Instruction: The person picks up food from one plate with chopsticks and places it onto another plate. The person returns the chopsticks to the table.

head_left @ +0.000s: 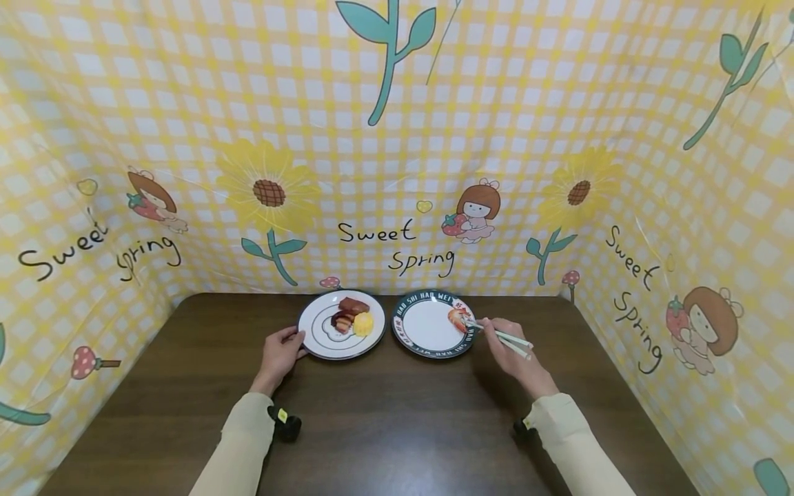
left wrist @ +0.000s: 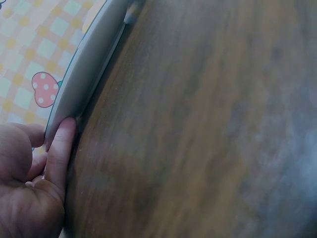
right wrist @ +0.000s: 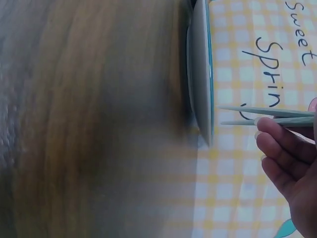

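My left hand (head_left: 280, 355) grips the left edge of a white plate (head_left: 319, 337), with thumb and fingers pinching its rim in the left wrist view. That plate bears a browned piece of meat (head_left: 353, 305), a darker layered chunk (head_left: 342, 321) and a yellow piece of food (head_left: 363, 324). In my right hand (head_left: 510, 348) is a pair of pale green chopsticks (right wrist: 287, 115), tips a little apart. They point left over the second plate (head_left: 428, 329), which has a dark green lettered rim. In the head view their tips overlap an orange-red shrimp (head_left: 459, 319) at that plate's right side.
Both plates stand side by side at the back of a dark wooden table (head_left: 372, 413). A yellow checked cloth (head_left: 384, 158) with printed flowers and figures rises behind and along both sides. Each wrist wears a small black camera (head_left: 288, 424).
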`<state>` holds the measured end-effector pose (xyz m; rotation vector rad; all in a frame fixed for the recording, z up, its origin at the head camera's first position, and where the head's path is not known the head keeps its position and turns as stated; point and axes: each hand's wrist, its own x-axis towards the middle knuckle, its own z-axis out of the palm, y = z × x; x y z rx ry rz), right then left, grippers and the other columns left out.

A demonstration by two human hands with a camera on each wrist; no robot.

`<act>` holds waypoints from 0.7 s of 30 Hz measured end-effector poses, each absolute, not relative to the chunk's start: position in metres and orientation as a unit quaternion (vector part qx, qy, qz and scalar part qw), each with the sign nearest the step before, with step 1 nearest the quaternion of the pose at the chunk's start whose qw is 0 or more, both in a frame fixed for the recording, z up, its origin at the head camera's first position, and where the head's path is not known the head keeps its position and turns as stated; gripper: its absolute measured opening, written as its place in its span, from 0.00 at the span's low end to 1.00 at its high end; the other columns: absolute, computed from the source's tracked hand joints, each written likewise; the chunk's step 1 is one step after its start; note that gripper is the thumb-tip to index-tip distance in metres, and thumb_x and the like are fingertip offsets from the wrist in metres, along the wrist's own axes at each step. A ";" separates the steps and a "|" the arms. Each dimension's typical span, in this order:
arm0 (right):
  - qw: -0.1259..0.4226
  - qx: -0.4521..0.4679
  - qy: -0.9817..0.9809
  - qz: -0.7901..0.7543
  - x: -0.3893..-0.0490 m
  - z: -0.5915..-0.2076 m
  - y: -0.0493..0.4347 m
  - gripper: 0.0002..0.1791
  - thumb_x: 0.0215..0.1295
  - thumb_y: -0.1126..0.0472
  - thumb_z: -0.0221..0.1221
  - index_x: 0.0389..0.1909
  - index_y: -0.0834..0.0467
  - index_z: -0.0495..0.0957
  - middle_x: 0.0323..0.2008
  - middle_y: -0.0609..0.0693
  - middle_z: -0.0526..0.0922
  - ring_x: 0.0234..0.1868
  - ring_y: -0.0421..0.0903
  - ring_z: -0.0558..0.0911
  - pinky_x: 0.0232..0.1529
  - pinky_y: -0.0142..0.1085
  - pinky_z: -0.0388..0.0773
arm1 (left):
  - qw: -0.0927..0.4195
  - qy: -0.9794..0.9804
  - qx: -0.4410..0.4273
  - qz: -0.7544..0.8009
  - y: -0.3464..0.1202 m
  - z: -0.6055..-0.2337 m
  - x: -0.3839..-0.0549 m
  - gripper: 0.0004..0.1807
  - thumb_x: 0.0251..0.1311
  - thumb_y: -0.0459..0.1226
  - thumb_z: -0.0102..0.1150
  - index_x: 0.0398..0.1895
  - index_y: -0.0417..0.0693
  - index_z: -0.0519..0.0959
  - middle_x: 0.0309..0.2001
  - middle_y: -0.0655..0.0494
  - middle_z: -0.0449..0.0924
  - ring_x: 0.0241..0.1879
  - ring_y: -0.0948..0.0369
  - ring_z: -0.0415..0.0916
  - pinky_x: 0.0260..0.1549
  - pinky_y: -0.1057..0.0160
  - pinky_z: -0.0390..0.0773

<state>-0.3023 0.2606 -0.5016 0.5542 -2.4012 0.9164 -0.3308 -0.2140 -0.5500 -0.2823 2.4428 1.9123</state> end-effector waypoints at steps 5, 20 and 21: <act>0.218 0.162 -0.891 0.363 -0.306 -0.505 0.262 0.21 0.80 0.58 0.51 0.27 0.59 0.84 0.24 0.52 0.84 0.25 0.43 0.76 0.24 0.32 0.74 | 0.013 0.781 -0.089 0.618 -0.213 -0.550 -0.332 0.31 0.79 0.40 0.48 0.75 0.27 0.59 0.64 0.31 0.70 0.54 0.56 0.78 0.44 0.72 0.85; 0.111 0.121 -0.919 0.359 -0.313 -0.502 0.253 0.24 0.80 0.57 0.49 0.24 0.64 0.79 0.18 0.46 0.71 0.23 0.44 0.70 0.23 0.32 0.67 | 0.013 0.782 -0.089 0.617 -0.215 -0.552 -0.332 0.31 0.79 0.40 0.48 0.75 0.28 0.59 0.64 0.31 0.70 0.55 0.54 0.78 0.45 0.72 0.85; 0.121 0.129 -0.916 0.359 -0.313 -0.503 0.252 0.23 0.80 0.58 0.50 0.24 0.64 0.79 0.19 0.46 0.71 0.23 0.44 0.70 0.23 0.32 0.68 | 0.013 0.782 -0.089 0.617 -0.215 -0.552 -0.332 0.31 0.79 0.40 0.48 0.75 0.28 0.59 0.64 0.31 0.70 0.55 0.55 0.78 0.45 0.72 0.85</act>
